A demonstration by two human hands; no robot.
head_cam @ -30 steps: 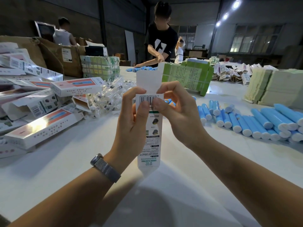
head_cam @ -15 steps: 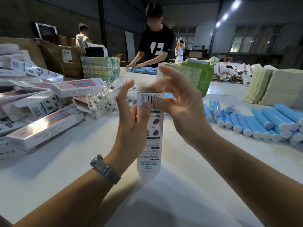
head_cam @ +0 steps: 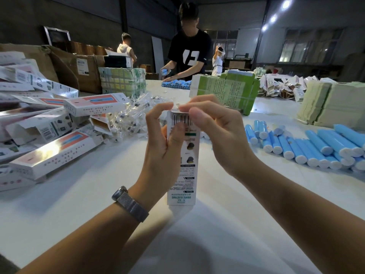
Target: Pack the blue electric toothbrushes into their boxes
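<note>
Folded since earlier, top flap now pinched by right hand [head_cam: 215,133]; left hand [head_cam: 164,143] grips box [head_cam: 182,165] — uneven pressure may crease flap.

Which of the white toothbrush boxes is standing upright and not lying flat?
The box gripped by the left hand, with the right hand at its top flap. The boxes in the pile at left lie flat.

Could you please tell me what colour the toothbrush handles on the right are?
Light blue toothbrush handles with white ends, head view.

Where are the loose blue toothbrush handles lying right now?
The blue toothbrush handles lie in a row on the white table, right of the right hand, in front of the stacked green leaflets.
</note>
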